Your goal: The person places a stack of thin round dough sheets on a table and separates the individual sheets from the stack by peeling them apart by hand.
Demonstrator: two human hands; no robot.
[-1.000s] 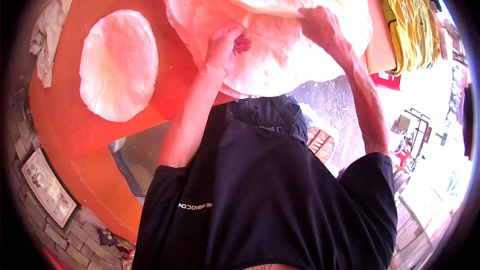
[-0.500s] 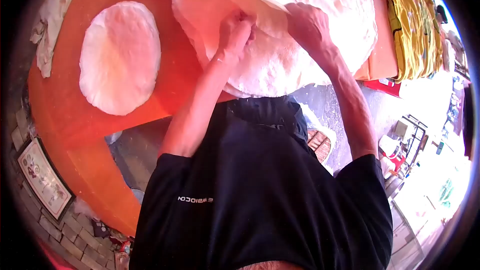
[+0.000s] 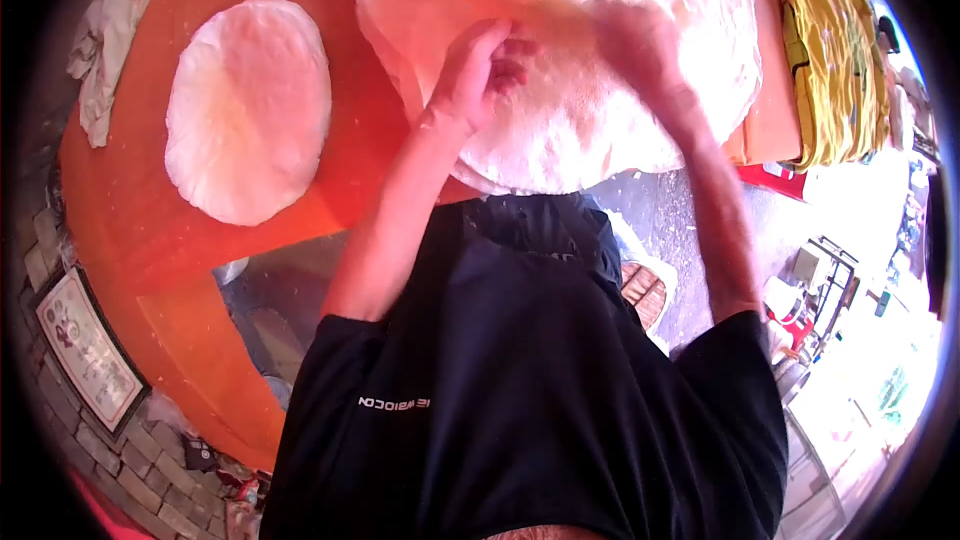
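Large thin pale dough sheets lie in overlapping layers on the orange table. Over their left part is my left hand, its fingers curled but apart, with nothing visible between them. My right hand is blurred at the edge of the upper, folded-looking layer, so its fingers cannot be made out. A smaller oval dough sheet lies flat on the table to the left, touched by neither hand.
Yellow patterned cloth lies at the right end of the table. A whitish cloth hangs at the far left edge. Below are a framed picture, a round wooden-slatted object and a red box.
My left hand was closed half a second ago and its fingers have since come apart. My right hand has moved slightly right and become blurred. The view has shifted a little.
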